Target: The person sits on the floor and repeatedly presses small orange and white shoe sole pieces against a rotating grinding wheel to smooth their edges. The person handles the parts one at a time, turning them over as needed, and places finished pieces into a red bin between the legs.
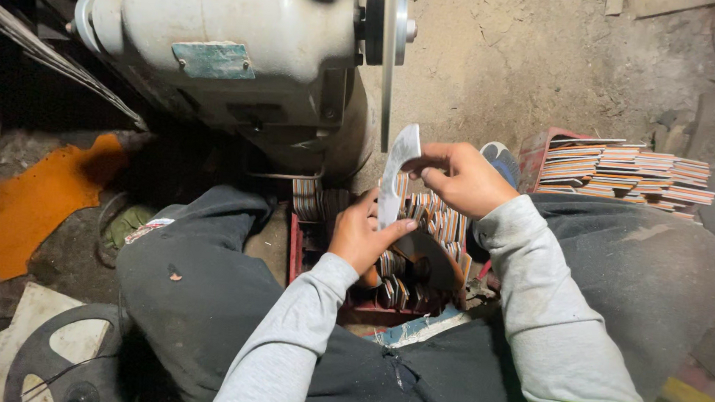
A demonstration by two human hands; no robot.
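Motor (233,55): large grey machine, 11 o'clock of frame, pale green plate on its side; a thin disc (388,59) on its shaft seen edge-on at 12 o'clock.
Floor (538,62): dusty earth, 1 o'clock.
Legs: dark trousers, knees spread at 7 and 4 o'clock; crate sits between them.
Orange sheet (34,201): flat on the ground, 9 o'clock, well apart from the hands.
Stack (623,173): striped flat pieces piled in rows, 3 o'clock, just beside the right knee.
Crate (295,256): red, at centre, filled with striped pieces standing on edge.
Reel (64,365): dark spoked wheel on a pale board, 7 o'clock.
Right hand (461,179): grey sleeve, yellow-green band low on the arm; fingers curled, pinching the upper part of the blade from its 3 o'clock side.
Left hand (363,235): over the crate; thumb pressed to the lower blade, remaining fingers bent under it, partly hidden.
Blade (395,178): pale, flat, curved piece, held upright by both hands, directly below the disc edge; contact with disc cannot be told.
Shoe (501,160): blue toe, just beyond the right hand at 1 o'clock.
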